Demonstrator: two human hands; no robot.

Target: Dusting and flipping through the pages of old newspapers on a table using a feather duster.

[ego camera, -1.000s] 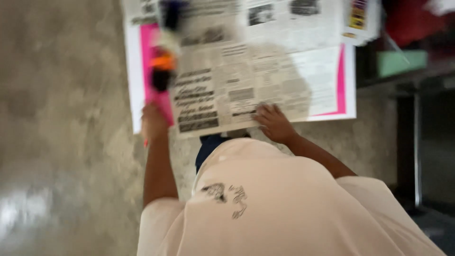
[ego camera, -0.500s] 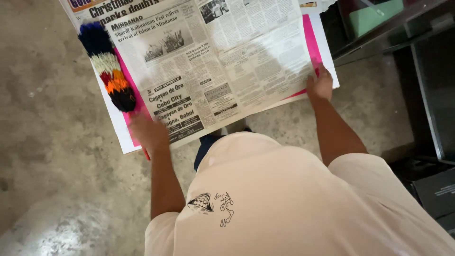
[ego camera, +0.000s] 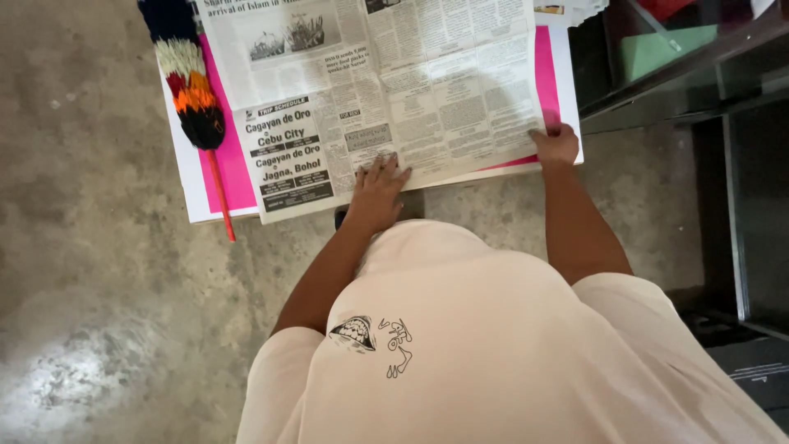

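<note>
Newspaper [ego camera: 386, 90] lies flat and spread open on a pink sheet [ego camera: 234, 168], which sits on a white board [ego camera: 187, 185] on the concrete floor [ego camera: 82, 247]. Long axis of the paper runs left to right, slightly tilted, near edge toward the person. Left hand [ego camera: 378, 185] rests palm down on the lower middle of the paper, fingers spread wide, flat, gripping nothing. Right hand [ego camera: 557, 144] sits at the paper's lower right corner, fingers curled over the edge; whether it pinches paper or just presses, cannot tell. Both hands touch the paper; left is nearer its centre, right is at the margin. Paper is thin, matte, creased down the middle fold, dense grey print with small photos. Feather duster [ego camera: 187, 78] lies just left of the paper, on the pink sheet: fluffy banded head in dark, white, red and orange, thin red stick handle [ego camera: 220, 193] pointing toward the person. Dark shelving [ego camera: 699, 74] stands to the right. Floor is rough, mottled grey, glossy patch at lower left.
</note>
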